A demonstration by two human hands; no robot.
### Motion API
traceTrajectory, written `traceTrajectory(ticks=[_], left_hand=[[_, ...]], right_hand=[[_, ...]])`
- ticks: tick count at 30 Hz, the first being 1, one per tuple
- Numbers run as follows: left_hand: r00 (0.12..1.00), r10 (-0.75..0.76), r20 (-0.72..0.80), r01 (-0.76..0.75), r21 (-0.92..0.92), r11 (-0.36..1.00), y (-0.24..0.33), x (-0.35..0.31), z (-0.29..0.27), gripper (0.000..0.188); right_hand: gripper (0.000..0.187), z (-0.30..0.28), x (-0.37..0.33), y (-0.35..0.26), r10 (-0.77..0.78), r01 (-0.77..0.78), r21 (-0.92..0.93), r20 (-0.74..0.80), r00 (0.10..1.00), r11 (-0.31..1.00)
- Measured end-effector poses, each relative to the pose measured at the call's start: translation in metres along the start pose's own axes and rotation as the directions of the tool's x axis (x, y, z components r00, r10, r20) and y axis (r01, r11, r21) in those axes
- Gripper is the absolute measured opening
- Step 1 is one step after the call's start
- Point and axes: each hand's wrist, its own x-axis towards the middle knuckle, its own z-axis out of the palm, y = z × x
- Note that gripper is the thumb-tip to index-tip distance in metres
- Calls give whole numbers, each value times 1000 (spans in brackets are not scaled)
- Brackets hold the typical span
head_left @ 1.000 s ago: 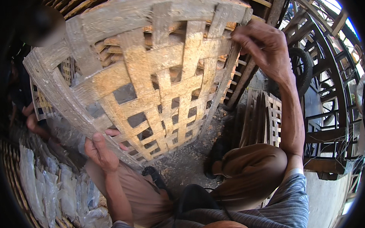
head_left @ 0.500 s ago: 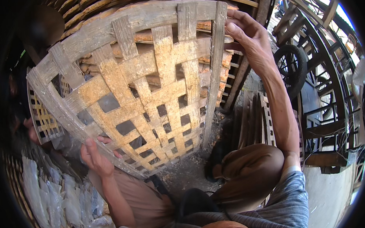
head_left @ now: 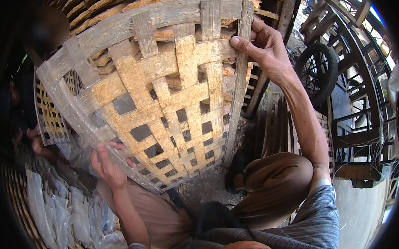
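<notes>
A large woven bamboo tray (head_left: 168,109), framed in grey weathered slats and stained yellow across its lattice, stands tilted upright before me. My left hand (head_left: 108,166) grips its lower left frame edge, with some fingers passing behind the slat. At the upper right corner my right hand (head_left: 267,49) pinches the right side slat, thumb in front and fingers behind. Through the gaps in the weave, layers of orange-brown material show at the back.
Behind the tray rise stacked racks (head_left: 160,3) of orange-brown pieces. Clear plastic sheets (head_left: 57,208) lie at lower left. Another person's hand (head_left: 33,132) is by a second woven tray (head_left: 52,116) at far left. A wheel (head_left: 317,74) and dark wooden frame (head_left: 356,141) stand right.
The tray has shifted slightly to the right. My right thumb has come over the front of the side slat, closing on it. The left hand keeps its hold.
</notes>
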Motion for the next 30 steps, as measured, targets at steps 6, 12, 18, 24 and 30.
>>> traceTrajectory(ticks=[6,12,18,24,30], left_hand=[[999,-33,-7,33,54,998,-9,-2,-6,41],[995,-17,-100,17,-5,1000,-2,3,1,45],[994,-31,-106,33,10,999,-2,4,2,45],[994,-75,-79,74,-12,997,-5,6,-3,45],[987,-71,-144,72,2,997,-6,7,-2,48]], right_hand=[[67,1,-4,17,-1,-12,105,121,993,994],[50,4,-16,26,64,-107,160,254,965,981],[36,13,-24,48,61,-85,84,260,964,993],[27,26,-27,46,180,-185,61,84,980,981],[43,52,-33,36,-61,52,-191,-40,997,980]])
